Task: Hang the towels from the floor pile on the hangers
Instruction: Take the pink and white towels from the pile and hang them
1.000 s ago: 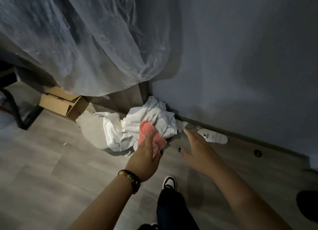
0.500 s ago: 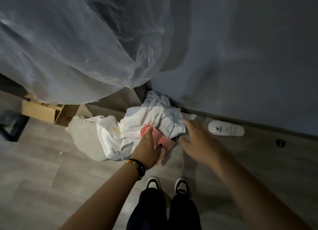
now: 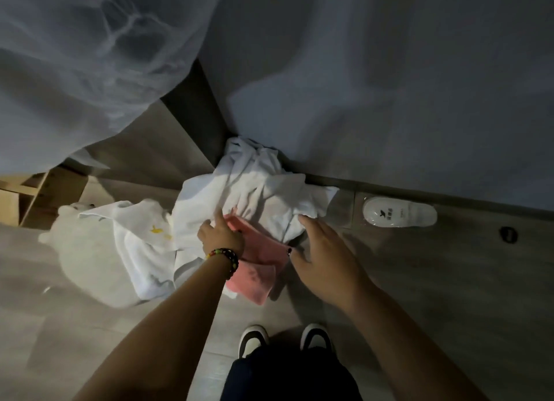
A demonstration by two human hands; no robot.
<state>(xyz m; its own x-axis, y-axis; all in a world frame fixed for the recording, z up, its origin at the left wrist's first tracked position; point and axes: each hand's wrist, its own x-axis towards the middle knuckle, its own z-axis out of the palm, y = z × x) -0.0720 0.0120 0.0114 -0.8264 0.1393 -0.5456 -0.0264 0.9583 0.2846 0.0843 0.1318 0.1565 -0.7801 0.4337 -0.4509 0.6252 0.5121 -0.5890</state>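
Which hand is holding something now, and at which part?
The left hand grips the pink towel at its upper edge. The right hand holds nothing.

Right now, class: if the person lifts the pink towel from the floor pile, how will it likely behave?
Probably floppy: the pink towel lies folded and creased under the left hand. Likely light, being thin. It may drag the white towel lying partly over it.

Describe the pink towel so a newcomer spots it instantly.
Find the crumpled white towel heap in the wall corner. At its near edge, under the left hand, lies the flat pink towel, the only coloured cloth among the whites.
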